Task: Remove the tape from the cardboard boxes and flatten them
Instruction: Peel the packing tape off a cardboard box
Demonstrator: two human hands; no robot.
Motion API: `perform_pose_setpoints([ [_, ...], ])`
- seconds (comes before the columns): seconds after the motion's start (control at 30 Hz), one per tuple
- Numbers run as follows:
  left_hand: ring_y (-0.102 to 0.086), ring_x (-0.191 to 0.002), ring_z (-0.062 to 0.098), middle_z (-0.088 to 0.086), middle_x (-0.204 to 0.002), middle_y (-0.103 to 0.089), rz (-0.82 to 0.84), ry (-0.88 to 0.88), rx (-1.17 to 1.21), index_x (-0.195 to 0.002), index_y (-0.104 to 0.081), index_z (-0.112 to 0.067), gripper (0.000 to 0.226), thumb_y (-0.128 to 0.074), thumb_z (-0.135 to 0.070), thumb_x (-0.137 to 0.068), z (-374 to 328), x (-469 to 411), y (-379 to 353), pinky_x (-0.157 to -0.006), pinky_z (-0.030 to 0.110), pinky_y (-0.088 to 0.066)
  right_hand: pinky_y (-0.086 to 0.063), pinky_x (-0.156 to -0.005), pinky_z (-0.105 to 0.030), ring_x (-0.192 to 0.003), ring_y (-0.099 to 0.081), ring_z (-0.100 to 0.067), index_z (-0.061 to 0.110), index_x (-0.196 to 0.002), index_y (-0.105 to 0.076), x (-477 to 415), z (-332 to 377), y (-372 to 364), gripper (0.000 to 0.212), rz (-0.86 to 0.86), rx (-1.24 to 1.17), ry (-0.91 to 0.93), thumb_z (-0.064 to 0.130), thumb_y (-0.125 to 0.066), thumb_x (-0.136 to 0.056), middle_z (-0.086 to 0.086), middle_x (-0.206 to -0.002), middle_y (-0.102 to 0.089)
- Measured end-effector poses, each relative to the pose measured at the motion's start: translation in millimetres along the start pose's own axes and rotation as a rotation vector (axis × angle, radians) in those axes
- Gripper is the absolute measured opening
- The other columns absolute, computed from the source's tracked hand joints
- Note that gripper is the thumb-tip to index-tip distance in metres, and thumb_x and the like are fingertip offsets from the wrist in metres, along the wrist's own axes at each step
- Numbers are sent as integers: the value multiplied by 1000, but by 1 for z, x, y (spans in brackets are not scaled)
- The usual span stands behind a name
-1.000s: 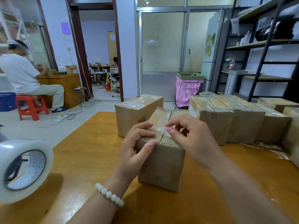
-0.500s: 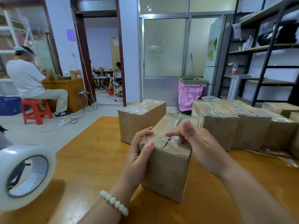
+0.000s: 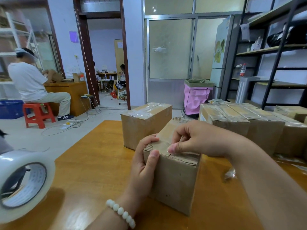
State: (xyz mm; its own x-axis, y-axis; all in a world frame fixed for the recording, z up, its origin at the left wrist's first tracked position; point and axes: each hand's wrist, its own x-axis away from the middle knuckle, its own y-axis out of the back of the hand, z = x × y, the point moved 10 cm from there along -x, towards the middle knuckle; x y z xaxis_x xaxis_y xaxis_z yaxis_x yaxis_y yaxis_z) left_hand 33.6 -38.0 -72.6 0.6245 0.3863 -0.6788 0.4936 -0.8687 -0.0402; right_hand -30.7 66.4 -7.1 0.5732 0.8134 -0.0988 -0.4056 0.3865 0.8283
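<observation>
Centre frame: left hand (image 3: 144,165) grips the box (image 3: 176,181) corner; right hand (image 3: 199,140), picking a second ago, now pinches the tape (image 3: 186,153) end. Peeling can likely begin.

Matt cardboard box (image 3: 174,178), glossy clear tape (image 3: 166,144), polished wooden table (image 3: 93,163).

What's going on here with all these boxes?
A person is peeling clear tape off a cardboard box on the wooden table. Their left hand grips the box's near top corner to steady it, while the right hand pinches the tape at the top seam. Other boxes behind it are taped shut, and a tape roll sits at the left.
</observation>
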Motion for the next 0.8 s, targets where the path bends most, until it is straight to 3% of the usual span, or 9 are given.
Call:
perform_pose_setpoints([
  [0.1, -55, -116, 3, -20, -120, -60, -8, -25, -21, -108, -60, -37, 41, -49, -70, -85, -3, -1, 0, -93, 9, -38, -40, -60, -11, -58, -49, 8, 19, -84, -68, -4, 0, -2, 18, 21, 4, 32, 37, -70, -83, 16, -65, -57],
  [0.2, -55, -116, 3, -22, -120, -60, -11, -23, -25, -107, -60, -42, 43, -47, -74, -83, -2, -2, 0, -94, 11, -38, -38, -53, -9, -51, -46, 6, 15, -89, -60, -5, -4, 5, 15, -37, -45, 20, 28, -58, -93, 11, -66, -57],
  [0.3, -55, -116, 4, -20, -120, -61, -19, -52, -27, -108, -60, -40, 41, -47, -72, -85, -4, -2, 1, -96, 13, -38, -37, -55, -9, -56, -49, 5, 21, -84, -54, -5, -1, 8, 12, -80, 33, 40, 28, -57, -93, 12, -70, -55],
  [0.43, -56, -116, 6, -17, -120, -61, -23, -84, -43, -109, -60, -34, 39, -48, -65, -89, -6, -2, 1, -96, 13, -38, -34, -62, -9, -73, -49, 8, 31, -76, -59, 1, 12, 0, 17, -8, 176, 87, 45, -68, -80, 19, -85, -49],
  [0.57, -56, -116, 7, -17, -119, -62, -9, -72, -43, -108, -60, -35, 26, -46, -42, -88, -2, -2, 1, -97, 15, -40, -41, -72, -16, -78, -54, 3, 28, -90, -68, 9, 12, 5, 26, 20, 102, 50, 50, -54, -87, 17, -86, -59],
  [0.7, -55, -114, -1, -26, -117, -60, 0, -72, -66, -108, -60, -42, 26, -44, -41, -87, -3, -2, 0, -94, 9, -37, -35, -61, -8, -75, -47, 4, 29, -104, -62, 8, 6, 5, 27, -8, 240, -4, 46, -65, -84, 21, -88, -51],
  [0.8, -55, -114, -1, -25, -118, -60, 0, -82, -70, -107, -59, -49, 27, -44, -41, -87, -5, -3, 0, -94, 9, -38, -34, -60, -8, -73, -44, 3, 27, -99, -62, 8, 10, 1, 22, -14, 275, -8, 44, -64, -86, 19, -86, -47],
])
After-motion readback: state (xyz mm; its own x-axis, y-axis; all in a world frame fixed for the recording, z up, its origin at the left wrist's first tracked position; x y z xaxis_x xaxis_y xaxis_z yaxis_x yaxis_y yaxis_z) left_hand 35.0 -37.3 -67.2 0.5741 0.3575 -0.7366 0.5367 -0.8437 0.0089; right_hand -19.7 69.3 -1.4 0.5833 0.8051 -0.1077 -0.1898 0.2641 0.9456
